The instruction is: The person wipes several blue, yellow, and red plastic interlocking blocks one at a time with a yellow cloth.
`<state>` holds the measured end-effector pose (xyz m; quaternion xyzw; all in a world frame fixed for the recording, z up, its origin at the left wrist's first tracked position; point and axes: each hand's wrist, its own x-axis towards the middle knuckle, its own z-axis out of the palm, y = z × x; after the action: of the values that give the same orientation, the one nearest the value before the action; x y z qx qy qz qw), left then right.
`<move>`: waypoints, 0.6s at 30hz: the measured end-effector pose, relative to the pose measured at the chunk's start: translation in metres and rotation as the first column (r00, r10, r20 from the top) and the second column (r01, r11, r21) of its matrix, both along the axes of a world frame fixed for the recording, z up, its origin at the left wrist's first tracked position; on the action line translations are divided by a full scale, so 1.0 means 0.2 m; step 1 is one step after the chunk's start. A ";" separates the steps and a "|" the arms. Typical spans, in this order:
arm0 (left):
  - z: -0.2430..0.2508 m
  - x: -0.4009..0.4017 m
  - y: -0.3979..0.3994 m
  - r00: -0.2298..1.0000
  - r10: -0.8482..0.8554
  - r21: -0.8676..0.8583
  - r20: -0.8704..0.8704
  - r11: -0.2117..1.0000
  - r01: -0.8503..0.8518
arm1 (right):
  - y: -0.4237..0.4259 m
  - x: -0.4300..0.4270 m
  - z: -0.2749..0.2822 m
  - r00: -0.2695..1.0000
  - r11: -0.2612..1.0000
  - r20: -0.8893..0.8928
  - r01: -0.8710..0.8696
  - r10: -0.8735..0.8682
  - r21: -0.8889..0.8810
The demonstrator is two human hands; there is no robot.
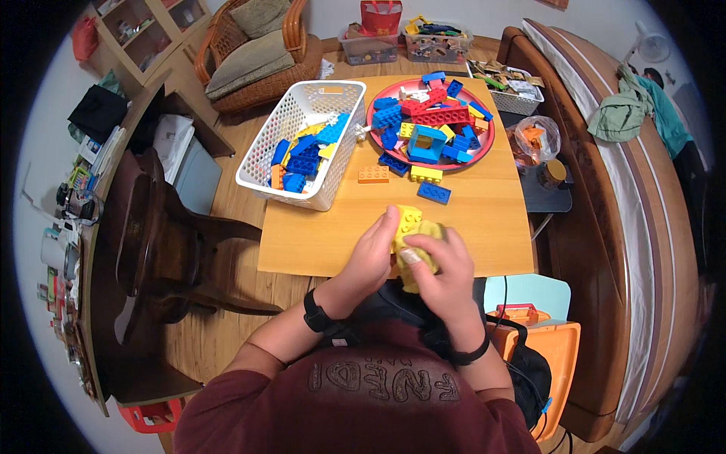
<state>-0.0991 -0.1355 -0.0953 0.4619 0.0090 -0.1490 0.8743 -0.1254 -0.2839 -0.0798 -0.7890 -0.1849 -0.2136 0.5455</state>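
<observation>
Near the front of the wooden table, my left hand (366,258) grips a yellow toy building brick (408,218), studs facing up and to the right. My right hand (451,272) holds a yellow cloth (422,255) against the brick's side. Beyond the hands, an orange brick (373,174), a blue brick (434,193) and a yellow brick (426,174) lie on the tabletop. A red round tray (489,144) behind them is heaped with bricks, mostly blue, red and yellow. To its left stands a white perforated basket (334,184) with more bricks inside.
The wooden table (317,244) has a dark wooden chair (164,244) at its left and a small black side table (544,196) with a jar (552,173) at its right. An orange plastic case (561,374) lies by my right side. Bins (437,51) stand beyond the table.
</observation>
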 end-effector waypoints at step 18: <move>0.00 0.19 0.16 0.997 0.081 0.184 -0.021 0.980 -0.076 | 0.00 0.21 -0.20 0.993 0.999 -0.113 0.024 -0.021 0.027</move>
<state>-0.0603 -0.1035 -0.0949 0.5375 0.0532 -0.1197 0.8330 -0.0825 -0.2847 -0.1190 -0.7940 -0.1418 -0.1777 0.5638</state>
